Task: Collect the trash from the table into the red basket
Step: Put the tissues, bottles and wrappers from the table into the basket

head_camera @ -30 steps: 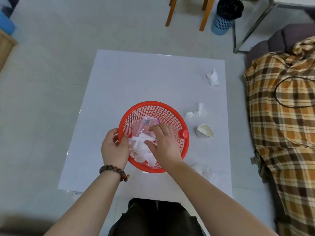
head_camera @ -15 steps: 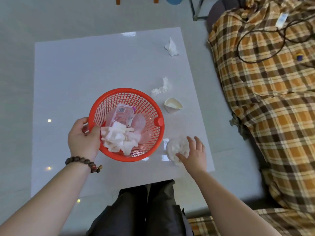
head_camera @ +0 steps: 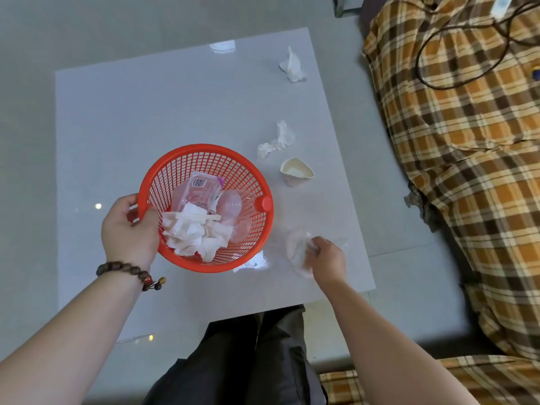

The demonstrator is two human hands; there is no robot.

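The red basket (head_camera: 175, 162) stands on the white table (head_camera: 146, 106), holding crumpled tissues, a pink packet and clear plastic. My left hand (head_camera: 128, 229) grips its left rim. My right hand (head_camera: 327, 258) is closed on a clear plastic bag with white paper inside (head_camera: 296, 247), at the table's near right. A crushed paper cup (head_camera: 296, 172) lies right of the basket. One crumpled tissue (head_camera: 276, 140) lies just beyond the cup, and a second tissue (head_camera: 292, 65) sits near the far right edge.
A sofa draped in an orange plaid cloth (head_camera: 467, 159) runs along the right, with a dark cable (head_camera: 420, 45) on it. My dark trousers (head_camera: 248, 361) are at the table's near edge. Grey floor surrounds the table.
My right hand left the basket, moved right to the plastic bag and closed its fingers on it. The camera view swung right and down. My left hand kept its hold on the rim.
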